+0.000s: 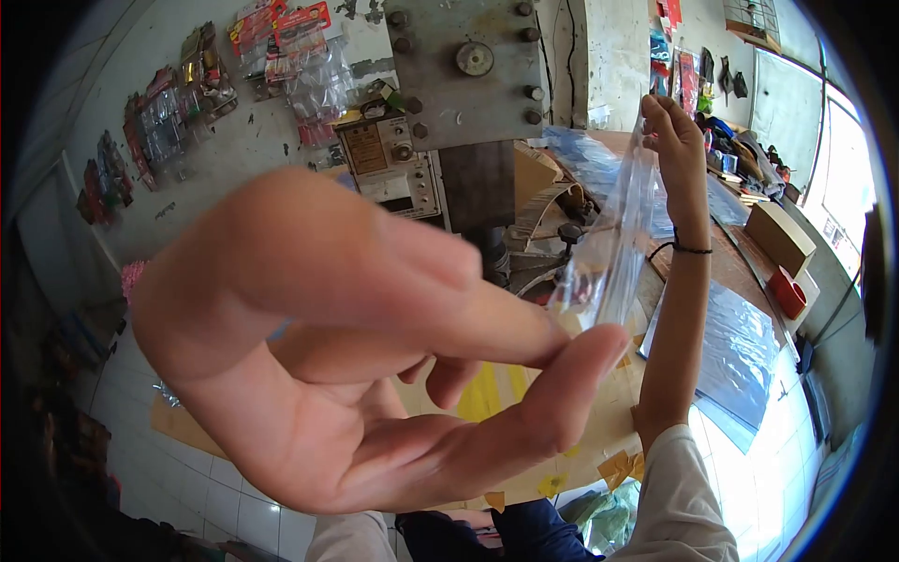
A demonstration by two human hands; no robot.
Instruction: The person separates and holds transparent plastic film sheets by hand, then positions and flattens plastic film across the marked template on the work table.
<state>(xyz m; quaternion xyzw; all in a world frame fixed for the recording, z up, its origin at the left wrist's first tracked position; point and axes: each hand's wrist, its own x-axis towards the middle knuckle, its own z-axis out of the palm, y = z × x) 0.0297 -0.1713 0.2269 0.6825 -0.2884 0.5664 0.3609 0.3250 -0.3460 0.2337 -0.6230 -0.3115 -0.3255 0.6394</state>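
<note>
My left hand (375,347) looms large and close to the camera, with thumb and finger pinched together. At those fingertips is the lower end of a clear plastic sheet (626,220), gathered into narrow folds. Farther off at the upper right, my right hand (672,136) pinches the sheet's upper end, arm stretched out. The plastic is drawn out lengthwise between both hands. A dark cord bracelet (693,249) circles the right wrist. Below and behind the left hand lies a wooden work board (599,440) with yellow patches and bits of brown tape, partly hidden.
A press-like machine (468,84) with a bolted metal plate and a control box (389,159) stands ahead. Stacked plastic sheets (716,351) lie at the right, near a cardboard box (780,239) and a red tape roll (787,292). Packaging (300,75) hangs on the wall.
</note>
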